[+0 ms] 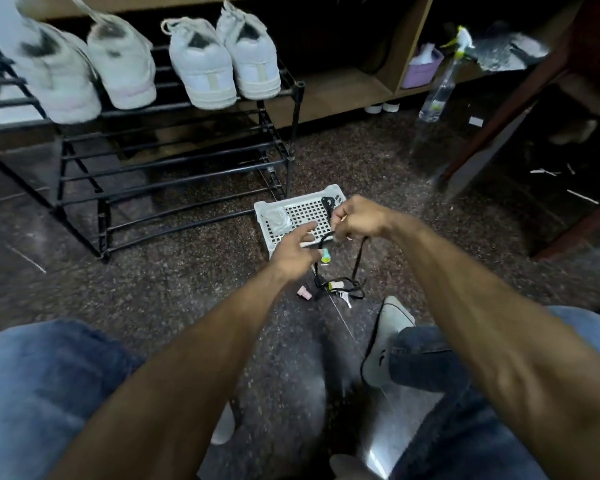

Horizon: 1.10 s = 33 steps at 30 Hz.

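below right hand [357, 218], cord [358, 261] hangs vertically

1 head-worn camera looks down, close above floor [187, 289].

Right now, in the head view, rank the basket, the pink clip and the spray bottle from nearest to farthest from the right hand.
1. Basket, just under and left of the right hand, which grips the cord.
2. Pink clip, on the floor nearer the person.
3. Spray bottle, far back on the right.
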Motion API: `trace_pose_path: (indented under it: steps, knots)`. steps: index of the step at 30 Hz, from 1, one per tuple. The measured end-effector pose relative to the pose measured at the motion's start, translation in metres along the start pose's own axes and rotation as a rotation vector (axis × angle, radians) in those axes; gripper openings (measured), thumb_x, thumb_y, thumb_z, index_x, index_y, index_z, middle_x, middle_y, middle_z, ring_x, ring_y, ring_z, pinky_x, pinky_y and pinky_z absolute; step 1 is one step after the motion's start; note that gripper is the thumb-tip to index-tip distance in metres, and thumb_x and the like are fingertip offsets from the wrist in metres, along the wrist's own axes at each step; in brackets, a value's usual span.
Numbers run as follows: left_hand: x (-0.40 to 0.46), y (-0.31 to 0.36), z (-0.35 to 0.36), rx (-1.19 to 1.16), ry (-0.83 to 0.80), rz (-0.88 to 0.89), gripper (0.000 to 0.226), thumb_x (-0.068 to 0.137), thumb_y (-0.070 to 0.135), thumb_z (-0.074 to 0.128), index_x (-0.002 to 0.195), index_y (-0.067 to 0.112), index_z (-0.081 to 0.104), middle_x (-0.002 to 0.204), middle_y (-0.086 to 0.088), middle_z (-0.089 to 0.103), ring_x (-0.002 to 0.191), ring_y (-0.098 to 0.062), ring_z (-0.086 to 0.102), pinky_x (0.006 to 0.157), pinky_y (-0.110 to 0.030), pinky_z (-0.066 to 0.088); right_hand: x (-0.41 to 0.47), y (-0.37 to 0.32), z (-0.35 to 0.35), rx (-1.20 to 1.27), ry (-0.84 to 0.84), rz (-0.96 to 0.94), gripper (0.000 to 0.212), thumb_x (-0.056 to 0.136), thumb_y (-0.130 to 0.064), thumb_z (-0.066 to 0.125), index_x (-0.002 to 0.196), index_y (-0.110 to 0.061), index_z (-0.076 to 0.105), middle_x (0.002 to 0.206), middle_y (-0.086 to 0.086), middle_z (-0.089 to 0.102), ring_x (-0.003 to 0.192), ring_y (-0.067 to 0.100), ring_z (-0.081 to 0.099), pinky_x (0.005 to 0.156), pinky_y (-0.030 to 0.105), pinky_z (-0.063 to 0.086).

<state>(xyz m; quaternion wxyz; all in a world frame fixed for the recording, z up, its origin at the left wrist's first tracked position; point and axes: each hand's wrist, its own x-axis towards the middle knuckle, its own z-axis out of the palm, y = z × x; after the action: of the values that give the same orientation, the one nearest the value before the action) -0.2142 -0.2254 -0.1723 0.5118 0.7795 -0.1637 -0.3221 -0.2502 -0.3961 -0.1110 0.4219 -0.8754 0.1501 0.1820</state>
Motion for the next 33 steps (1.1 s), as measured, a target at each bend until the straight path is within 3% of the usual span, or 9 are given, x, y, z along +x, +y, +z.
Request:
trace_pose_path:
  steps: [2,5,7,10,13,20,24,29,33]
  knots:
    - [-0.005,0.012,0.001,0.007,-0.027,0.056,0.043,0.091,0.008,0.063,0.133,0.014,0.053,0.111,-0.007,0.064,0.074,-0.009,0.060,0.070,-0.020,0.050,-0.006,-0.021,-0.003,-0.060,-0.035,-0.052,0.022,0.077,0.002,0.070,0.066,-0.016,0.063,0.059,-0.002,0.055,0.051,0.007,0.041,0.049,0.022,0.032]
    - [-0.010,0.020,-0.002,0.011,0.034,0.118,0.012,0.098,0.018,0.055,0.097,0.011,0.065,0.083,-0.004,0.059,0.068,-0.013,0.050,0.056,-0.019,0.036,-0.019,-0.048,-0.011,-0.103,-0.071,-0.118,0.020,0.078,0.004,0.072,0.069,-0.013,0.065,0.054,-0.009,0.057,0.044,0.000,0.043,0.043,0.017,0.032]
    - [-0.011,0.019,-0.005,-0.027,0.072,0.098,0.023,0.101,0.025,0.049,0.086,0.016,0.064,0.081,-0.001,0.063,0.070,-0.013,0.055,0.060,-0.021,0.037,-0.027,-0.062,-0.018,-0.122,-0.020,-0.163,0.016,0.080,0.004,0.071,0.073,-0.009,0.066,0.049,-0.013,0.057,0.039,-0.004,0.044,0.040,0.014,0.034]
    - [-0.016,0.015,-0.015,-0.009,0.052,0.002,0.030,0.104,0.032,0.041,0.094,0.015,0.064,0.066,0.004,0.070,0.051,-0.002,0.054,0.053,-0.024,0.034,-0.033,-0.075,-0.029,-0.086,0.188,-0.243,0.011,0.080,0.000,0.073,0.076,-0.009,0.068,0.046,-0.013,0.058,0.041,-0.004,0.048,0.044,0.013,0.037]
    - [-0.017,0.002,-0.029,0.039,0.060,-0.068,0.030,0.103,0.026,0.043,0.090,0.010,0.064,0.048,0.002,0.065,0.042,-0.001,0.053,0.061,-0.028,0.035,-0.039,-0.086,-0.042,0.056,0.371,-0.329,0.015,0.076,0.005,0.070,0.075,-0.010,0.069,0.057,-0.002,0.063,0.052,0.008,0.051,0.052,0.020,0.038]
    - [-0.024,-0.021,-0.046,-0.002,0.108,-0.198,0.029,0.104,0.016,0.041,0.102,-0.005,0.061,0.062,-0.013,0.061,0.038,-0.007,0.057,0.048,-0.022,0.048,-0.060,-0.113,-0.064,0.565,0.590,-0.615,0.013,0.083,0.003,0.065,0.078,-0.010,0.065,0.053,0.001,0.058,0.047,0.013,0.053,0.054,0.028,0.048]
    - [-0.013,-0.018,-0.047,-0.059,0.135,-0.167,0.021,0.099,0.010,0.049,0.100,-0.006,0.063,0.054,-0.006,0.066,0.054,-0.020,0.059,0.064,-0.035,0.052,-0.069,-0.120,-0.065,0.710,0.513,-0.660,0.009,0.089,0.000,0.059,0.089,-0.008,0.064,0.066,0.006,0.064,0.052,0.016,0.056,0.058,0.031,0.051]
    - [-0.014,0.027,-0.051,-0.069,0.171,0.111,0.024,0.093,0.005,0.060,0.071,0.014,0.060,0.076,-0.009,0.067,0.069,-0.019,0.061,0.066,-0.029,0.050,-0.063,-0.124,-0.054,0.570,0.432,-0.656,0.013,0.086,0.003,0.060,0.092,-0.007,0.064,0.074,0.008,0.070,0.046,0.013,0.053,0.046,0.023,0.043]
    - [-0.018,0.076,-0.055,-0.079,0.120,0.282,0.012,0.098,0.005,0.052,0.090,0.005,0.061,0.060,-0.003,0.062,0.049,-0.004,0.060,0.050,-0.013,0.045,-0.052,-0.126,-0.049,0.433,0.467,-0.606,0.015,0.085,0.005,0.059,0.090,-0.008,0.063,0.064,0.002,0.069,0.054,0.022,0.056,0.048,0.026,0.045]
